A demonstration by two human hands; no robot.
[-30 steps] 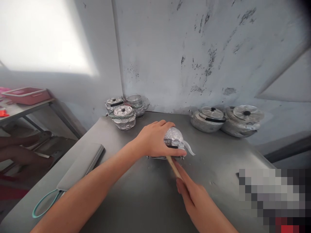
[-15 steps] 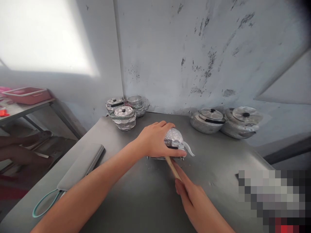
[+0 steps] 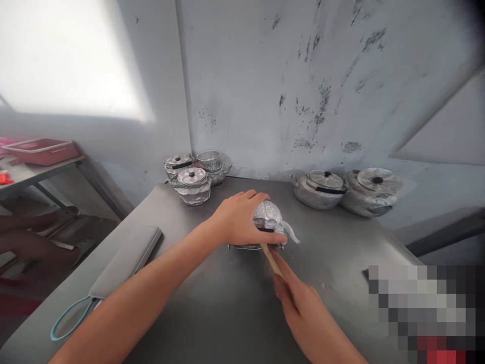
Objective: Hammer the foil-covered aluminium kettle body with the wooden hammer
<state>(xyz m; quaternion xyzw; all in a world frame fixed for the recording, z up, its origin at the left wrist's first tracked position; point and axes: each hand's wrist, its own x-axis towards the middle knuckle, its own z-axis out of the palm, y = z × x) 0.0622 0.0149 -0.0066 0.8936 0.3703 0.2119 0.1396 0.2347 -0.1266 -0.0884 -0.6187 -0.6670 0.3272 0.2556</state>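
A small silver embossed teapot [image 3: 271,218] with a thin spout sits in the middle of the grey metal table [image 3: 212,313]. My left hand [image 3: 237,220] is wrapped over its top and left side, thumb pressed along its base. My right hand [image 3: 299,306] grips a thin wooden stick [image 3: 271,258], index finger laid along it. The stick's tip touches the teapot's lower front edge.
Small lidded silver pots [image 3: 191,183] cluster at the table's back left; two larger lidded ones [image 3: 346,189] stand at the back right by the stained wall. A grey flat case [image 3: 125,260] with a teal loop lies left. A pink tray [image 3: 40,150] rests on a side table.
Almost nothing has moved. My right hand and the stick have shifted slightly against the teapot's base; my left hand keeps its hold.
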